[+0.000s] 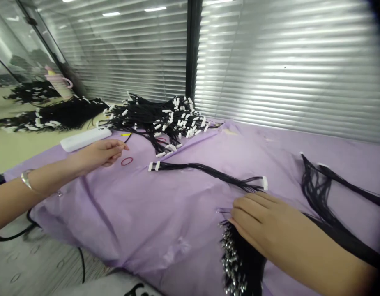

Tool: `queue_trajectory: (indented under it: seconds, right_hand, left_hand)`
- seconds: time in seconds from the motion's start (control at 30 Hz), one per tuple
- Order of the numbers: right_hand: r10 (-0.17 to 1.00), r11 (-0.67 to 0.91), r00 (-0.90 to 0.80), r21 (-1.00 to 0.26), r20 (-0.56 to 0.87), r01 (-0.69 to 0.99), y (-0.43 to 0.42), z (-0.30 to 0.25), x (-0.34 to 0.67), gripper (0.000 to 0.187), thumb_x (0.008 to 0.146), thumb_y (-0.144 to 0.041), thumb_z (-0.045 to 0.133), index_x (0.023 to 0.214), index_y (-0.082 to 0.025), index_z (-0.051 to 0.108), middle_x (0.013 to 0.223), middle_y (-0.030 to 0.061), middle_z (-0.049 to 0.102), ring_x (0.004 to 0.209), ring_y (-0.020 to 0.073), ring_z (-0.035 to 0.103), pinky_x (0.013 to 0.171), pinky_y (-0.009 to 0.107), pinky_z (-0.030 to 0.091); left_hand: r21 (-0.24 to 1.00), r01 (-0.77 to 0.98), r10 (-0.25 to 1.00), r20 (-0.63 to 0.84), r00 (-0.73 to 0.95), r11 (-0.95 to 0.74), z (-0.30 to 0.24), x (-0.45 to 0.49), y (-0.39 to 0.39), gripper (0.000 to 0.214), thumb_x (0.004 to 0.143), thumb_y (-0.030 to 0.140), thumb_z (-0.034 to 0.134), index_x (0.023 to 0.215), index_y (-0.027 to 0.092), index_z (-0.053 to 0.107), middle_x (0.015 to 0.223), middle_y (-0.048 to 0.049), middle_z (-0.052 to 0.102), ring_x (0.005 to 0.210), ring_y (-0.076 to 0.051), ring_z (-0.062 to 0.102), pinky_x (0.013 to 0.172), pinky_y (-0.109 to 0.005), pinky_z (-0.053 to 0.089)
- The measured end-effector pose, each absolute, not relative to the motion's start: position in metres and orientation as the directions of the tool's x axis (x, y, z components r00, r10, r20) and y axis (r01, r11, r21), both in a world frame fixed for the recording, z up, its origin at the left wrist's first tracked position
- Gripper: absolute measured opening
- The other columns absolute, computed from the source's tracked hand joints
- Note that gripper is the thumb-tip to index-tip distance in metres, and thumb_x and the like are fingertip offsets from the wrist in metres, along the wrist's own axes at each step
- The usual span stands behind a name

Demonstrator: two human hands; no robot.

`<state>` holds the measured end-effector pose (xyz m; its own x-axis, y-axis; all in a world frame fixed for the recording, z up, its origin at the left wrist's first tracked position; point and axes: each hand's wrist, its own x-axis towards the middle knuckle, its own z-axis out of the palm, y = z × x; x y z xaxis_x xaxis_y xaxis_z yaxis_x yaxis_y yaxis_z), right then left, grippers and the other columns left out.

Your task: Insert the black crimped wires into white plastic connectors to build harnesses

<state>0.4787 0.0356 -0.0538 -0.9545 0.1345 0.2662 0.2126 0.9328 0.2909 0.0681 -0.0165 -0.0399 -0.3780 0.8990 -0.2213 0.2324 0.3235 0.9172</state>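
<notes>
R hand lay flat, fingers out, pressing the wire bundle at near edge of the purple cloth, not gripping. L hand loose, empty, beside red band. Bundle prob. light, floppy, strands slippery; best pinched just behind metal tips.

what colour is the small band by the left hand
The band is red, clearest in the head view.

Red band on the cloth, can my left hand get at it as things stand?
Probably yes. The red band lies flat on the purple cloth, just beyond the fingertips of the left hand, with nothing between them.
</notes>
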Motion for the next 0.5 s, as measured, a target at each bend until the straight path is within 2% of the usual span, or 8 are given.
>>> queue_trajectory:
  seconds: [0.07, 0.17, 0.23, 0.37, 0.5]
  right_hand:
    - [0.124, 0.936, -0.960, 0.291, 0.252, 0.197, 0.038, -0.055, 0.478, 0.020, 0.066, -0.001, 0.053, 0.072, -0.020, 0.058, 0.070, 0.0009, 0.057, 0.063, 0.0204, 0.055, 0.060, 0.036, 0.046]
    - [0.108, 0.940, -0.964, 0.291, 0.242, 0.178, 0.040, -0.056, 0.478, 0.016, 0.072, -0.004, 0.054, 0.074, -0.019, 0.059, 0.071, 0.0020, 0.057, 0.066, 0.0203, 0.054, 0.062, 0.036, 0.045]
    - [0.091, 0.945, -0.966, 0.285, 0.243, 0.161, 0.040, -0.056, 0.479, 0.015, 0.077, -0.005, 0.052, 0.076, -0.018, 0.060, 0.072, 0.0030, 0.057, 0.068, 0.0203, 0.054, 0.064, 0.035, 0.044]
    - [0.072, 0.957, -0.963, 0.255, 0.260, 0.140, 0.039, -0.055, 0.480, 0.019, 0.085, -0.008, 0.047, 0.075, -0.017, 0.060, 0.072, 0.0037, 0.057, 0.069, 0.0189, 0.053, 0.067, 0.034, 0.042]
    - [0.057, 0.962, -0.960, 0.242, 0.275, 0.126, 0.040, -0.055, 0.479, 0.022, 0.088, -0.009, 0.044, 0.076, -0.016, 0.061, 0.073, 0.0046, 0.057, 0.073, 0.0184, 0.052, 0.071, 0.034, 0.041]
  left_hand:
    - [0.862, 0.408, 0.902, -0.120, -0.414, 0.302, -0.047, 0.058, -0.020, 0.006, 0.084, 0.014, 0.058, 0.088, 0.017, 0.061, 0.052, 0.0064, 0.044, 0.046, -0.007, 0.034, 0.044, -0.015, 0.023]
    - [0.747, 0.592, 0.909, -0.039, -0.415, 0.302, -0.056, 0.052, -0.016, 0.020, 0.069, 0.022, 0.076, 0.085, 0.020, 0.063, 0.051, 0.0058, 0.048, 0.047, -0.010, 0.035, 0.047, -0.022, 0.019]
    - [0.684, 0.663, 0.916, -0.020, -0.401, 0.305, -0.062, 0.049, -0.012, 0.025, 0.062, 0.027, 0.081, 0.080, 0.021, 0.065, 0.053, 0.0035, 0.050, 0.049, -0.014, 0.038, 0.050, -0.025, 0.020]
    - [0.648, 0.708, 0.927, 0.007, -0.375, 0.281, -0.067, 0.045, -0.008, 0.019, 0.062, 0.029, 0.079, 0.065, 0.021, 0.062, 0.056, -0.0001, 0.051, 0.054, -0.017, 0.039, 0.056, -0.028, 0.022]
    - [0.745, 0.615, 0.914, 0.018, -0.406, 0.258, -0.063, 0.048, -0.003, 0.019, 0.074, 0.028, 0.069, 0.064, 0.019, 0.055, 0.057, 0.0008, 0.048, 0.053, -0.015, 0.039, 0.054, -0.028, 0.025]
